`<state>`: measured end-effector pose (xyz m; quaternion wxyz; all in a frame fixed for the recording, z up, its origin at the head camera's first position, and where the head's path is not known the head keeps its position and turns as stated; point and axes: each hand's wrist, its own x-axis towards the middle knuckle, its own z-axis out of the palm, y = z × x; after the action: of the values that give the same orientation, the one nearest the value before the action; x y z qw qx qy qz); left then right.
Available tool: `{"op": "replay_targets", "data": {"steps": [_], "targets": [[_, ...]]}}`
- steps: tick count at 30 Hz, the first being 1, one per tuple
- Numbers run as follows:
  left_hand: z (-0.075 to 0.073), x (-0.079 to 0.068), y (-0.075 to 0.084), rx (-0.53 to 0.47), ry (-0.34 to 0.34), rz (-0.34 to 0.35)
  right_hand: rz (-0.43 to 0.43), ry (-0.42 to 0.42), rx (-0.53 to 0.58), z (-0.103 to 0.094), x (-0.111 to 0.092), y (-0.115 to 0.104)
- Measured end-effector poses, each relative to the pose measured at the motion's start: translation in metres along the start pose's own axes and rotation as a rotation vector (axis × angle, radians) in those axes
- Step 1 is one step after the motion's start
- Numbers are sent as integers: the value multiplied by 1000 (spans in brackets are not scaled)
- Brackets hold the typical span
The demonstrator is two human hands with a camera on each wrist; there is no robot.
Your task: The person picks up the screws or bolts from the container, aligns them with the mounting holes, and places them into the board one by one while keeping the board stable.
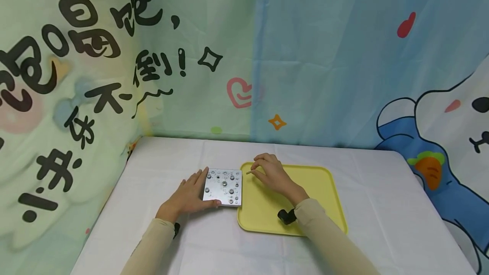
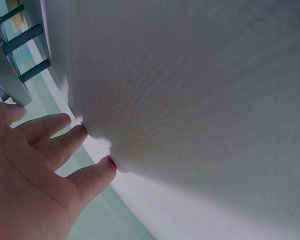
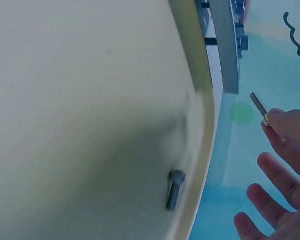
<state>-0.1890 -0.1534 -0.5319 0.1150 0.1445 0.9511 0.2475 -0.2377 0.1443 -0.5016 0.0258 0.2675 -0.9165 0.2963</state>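
Note:
A square silver metal plate point(image 1: 223, 187) with several bolts in it sits left of the yellow tray. Bolt shanks point(image 2: 23, 39) stick out below the plate in the left wrist view. My left hand point(image 1: 189, 194) rests at its left side, fingers fairly straight, thumb along the near edge and index finger at the far corner. Over the tray's far left part, my right hand point(image 1: 273, 174) pinches a small threaded bolt point(image 3: 259, 104) between thumb and index finger, apart from the plate. The other right fingers are spread.
The yellow tray point(image 1: 263, 224) lies right of the plate, close against it. Inside it is a dark socket-head bolt point(image 3: 174, 190). A white cloth point(image 1: 382, 207) covers the table, and printed curtains point(image 1: 324, 75) hang behind.

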Motion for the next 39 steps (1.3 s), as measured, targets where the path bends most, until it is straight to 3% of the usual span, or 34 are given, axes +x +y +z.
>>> {"op": "replay_targets", "data": {"steps": [11,39], "targets": [[-2,-1,0,10,-8,-9,-3,-10,-68,13,17,-13],[-3,-2,0,0,-3,-6,-55,-9,-152,20,29,-27]]}}
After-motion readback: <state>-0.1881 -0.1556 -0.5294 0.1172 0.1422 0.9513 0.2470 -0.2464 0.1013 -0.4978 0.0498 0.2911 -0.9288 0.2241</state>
